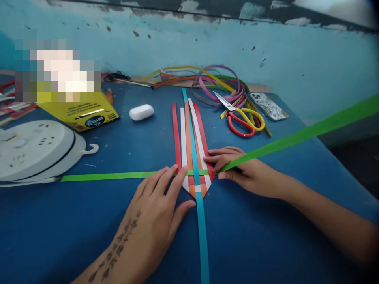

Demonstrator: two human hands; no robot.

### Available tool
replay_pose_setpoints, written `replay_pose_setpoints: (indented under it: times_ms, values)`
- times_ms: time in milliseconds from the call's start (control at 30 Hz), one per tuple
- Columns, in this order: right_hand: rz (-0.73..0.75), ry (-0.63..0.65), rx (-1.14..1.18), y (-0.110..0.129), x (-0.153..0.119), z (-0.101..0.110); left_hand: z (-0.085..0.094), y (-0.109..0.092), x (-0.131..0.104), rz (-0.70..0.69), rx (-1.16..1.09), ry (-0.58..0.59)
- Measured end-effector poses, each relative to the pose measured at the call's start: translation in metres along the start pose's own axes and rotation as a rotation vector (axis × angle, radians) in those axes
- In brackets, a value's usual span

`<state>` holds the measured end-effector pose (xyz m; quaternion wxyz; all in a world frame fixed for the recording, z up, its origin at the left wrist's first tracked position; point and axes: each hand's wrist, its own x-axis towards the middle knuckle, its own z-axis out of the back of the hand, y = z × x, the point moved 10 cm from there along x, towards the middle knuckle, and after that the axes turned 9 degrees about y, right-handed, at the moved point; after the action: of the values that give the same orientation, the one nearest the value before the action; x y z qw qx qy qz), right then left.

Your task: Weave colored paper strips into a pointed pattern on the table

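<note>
A small weave of flat strips (190, 150) in red, white and orange lies on the blue table, with its pointed end toward me. A long blue strip (202, 232) runs lengthwise through its middle. Crossing it sideways is a green strip (109, 176), its left part flat on the table and its right part rising past my right hand. My left hand (158, 205) lies palm down with fingers stretched out, fingertips on the weave's left edge and the green strip. At the right edge, my right hand (237, 167) has the green strip between thumb and fingers.
Scissors (241, 118) with red and yellow handles rest beside coiled coloured strips (225, 85) and a phone (269, 105). A white earbud case (141, 112), a yellow box (79, 108) and a white cable reel (35, 150) stand leftward. Behind is a wall (133, 51).
</note>
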<state>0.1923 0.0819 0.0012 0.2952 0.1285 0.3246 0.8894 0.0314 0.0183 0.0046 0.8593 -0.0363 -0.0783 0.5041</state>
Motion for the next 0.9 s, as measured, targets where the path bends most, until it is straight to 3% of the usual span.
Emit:
replay_pose_setpoints:
  times_ms: [200, 333, 600, 900]
  values:
    - [0.002, -0.005, 0.010, -0.001, 0.001, -0.002, -0.001, -0.008, -0.009, 0.161, -0.042, -0.073]
    - [0.009, -0.023, 0.032, 0.000, 0.001, -0.001, 0.000, -0.011, -0.008, 0.194, -0.102, -0.097]
    - [-0.009, -0.043, 0.023, 0.002, 0.001, -0.001, -0.004, -0.027, -0.009, 0.179, -0.061, 0.022]
    - [0.021, -0.138, 0.023, 0.000, 0.002, 0.005, -0.006, -0.024, 0.001, 0.196, 0.008, 0.058]
